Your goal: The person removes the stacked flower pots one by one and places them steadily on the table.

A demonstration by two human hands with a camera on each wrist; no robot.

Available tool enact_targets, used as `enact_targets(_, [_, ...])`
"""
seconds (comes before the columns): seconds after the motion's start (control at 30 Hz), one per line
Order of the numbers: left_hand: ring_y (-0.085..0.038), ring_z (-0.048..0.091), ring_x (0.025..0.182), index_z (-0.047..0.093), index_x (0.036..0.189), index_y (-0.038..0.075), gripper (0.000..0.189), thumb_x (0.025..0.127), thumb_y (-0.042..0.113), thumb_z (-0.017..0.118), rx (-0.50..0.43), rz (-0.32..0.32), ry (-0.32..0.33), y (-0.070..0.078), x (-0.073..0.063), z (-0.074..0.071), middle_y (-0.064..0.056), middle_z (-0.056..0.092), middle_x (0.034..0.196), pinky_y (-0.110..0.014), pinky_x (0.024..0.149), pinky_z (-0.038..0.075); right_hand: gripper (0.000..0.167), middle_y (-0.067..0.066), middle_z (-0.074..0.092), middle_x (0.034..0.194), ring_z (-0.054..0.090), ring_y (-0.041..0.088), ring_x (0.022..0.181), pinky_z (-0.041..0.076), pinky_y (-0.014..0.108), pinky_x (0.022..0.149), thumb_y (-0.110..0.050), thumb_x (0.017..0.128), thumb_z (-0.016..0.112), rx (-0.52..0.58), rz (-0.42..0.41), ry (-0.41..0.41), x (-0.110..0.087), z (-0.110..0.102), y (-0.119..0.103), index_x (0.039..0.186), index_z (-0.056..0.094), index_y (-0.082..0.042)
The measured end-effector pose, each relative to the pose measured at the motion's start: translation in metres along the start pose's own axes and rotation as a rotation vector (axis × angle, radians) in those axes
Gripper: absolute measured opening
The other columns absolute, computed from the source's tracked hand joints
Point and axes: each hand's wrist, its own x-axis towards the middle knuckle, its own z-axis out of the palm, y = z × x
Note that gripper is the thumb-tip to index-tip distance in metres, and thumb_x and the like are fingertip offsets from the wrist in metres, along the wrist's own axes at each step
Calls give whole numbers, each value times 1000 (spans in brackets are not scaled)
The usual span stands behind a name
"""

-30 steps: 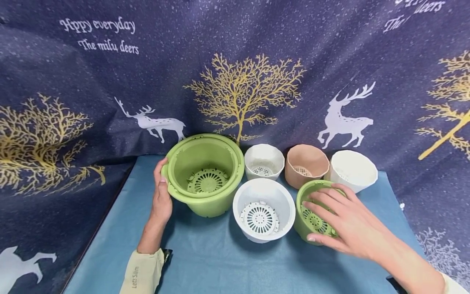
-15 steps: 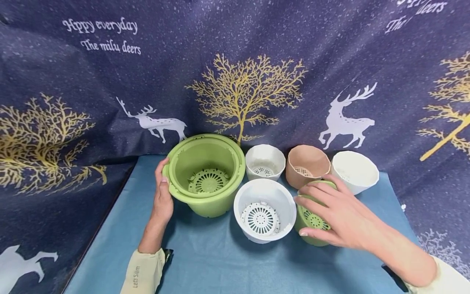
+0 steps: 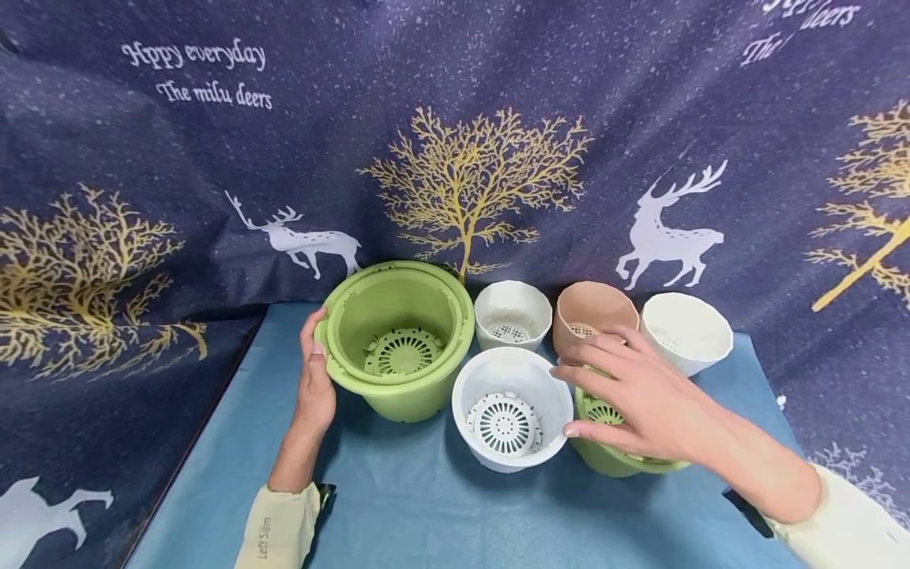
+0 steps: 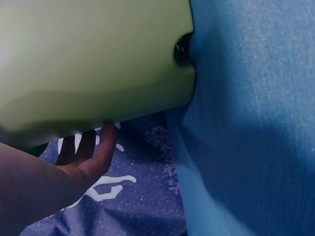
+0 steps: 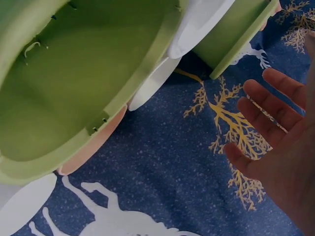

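In the head view my left hand (image 3: 315, 386) rests against the left side of a large green flowerpot (image 3: 398, 401), thumb near the rim. The left wrist view shows the fingers (image 4: 102, 152) lightly bent, touching the pot's outer wall; the thumb is hidden there. My right hand (image 3: 633, 395) hovers with spread fingers over a smaller green flowerpot (image 3: 604, 460), hiding much of it. The fingertips reach toward the right rim of a white flowerpot (image 3: 490, 370) in the middle. In the right wrist view nothing lies between those fingers (image 5: 275, 105).
Behind stand a small greyish-white pot (image 3: 512, 304), a terracotta-coloured pot (image 3: 590, 304) and a cream-white pot (image 3: 686, 336), close together. All sit on a blue cloth-covered table (image 3: 426, 514). A dark printed backdrop (image 3: 306, 142) hangs directly behind.
My right hand has moved left from over the small green pot toward the white pot's rim. My left hand stays on the large green pot, and the pots stay in place.
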Motion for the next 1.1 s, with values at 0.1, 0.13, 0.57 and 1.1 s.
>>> enact_targets(0.1, [-16,36,146,25,165,5,53,113,17,22,4,-6,4,0,0,0,-16,25,170,-21,118,28,60,2,68,123,60,30,121,34,57,109,-63,99,62,9,-9,-14,5,1,2,130,72,-13])
enact_targets(0.13, [-16,37,146,25,165,6,54,113,18,22,6,-8,5,0,-1,0,-16,26,170,-21,118,28,60,1,68,123,60,27,120,35,57,108,-63,99,62,10,-10,-22,6,1,2,131,72,-13])
enact_targets(0.57, [-16,36,146,25,165,8,54,113,21,22,0,-33,15,1,-1,1,-13,26,170,-21,117,29,58,0,69,129,61,19,123,36,55,110,-61,99,65,77,-16,-82,24,7,9,133,70,-14])
enact_targets(1.1, [-18,36,147,26,165,8,54,114,24,23,-17,-14,16,0,0,2,-14,26,170,-21,118,29,52,0,68,129,59,19,125,37,51,111,-58,99,67,130,-50,-139,51,19,13,129,71,-15])
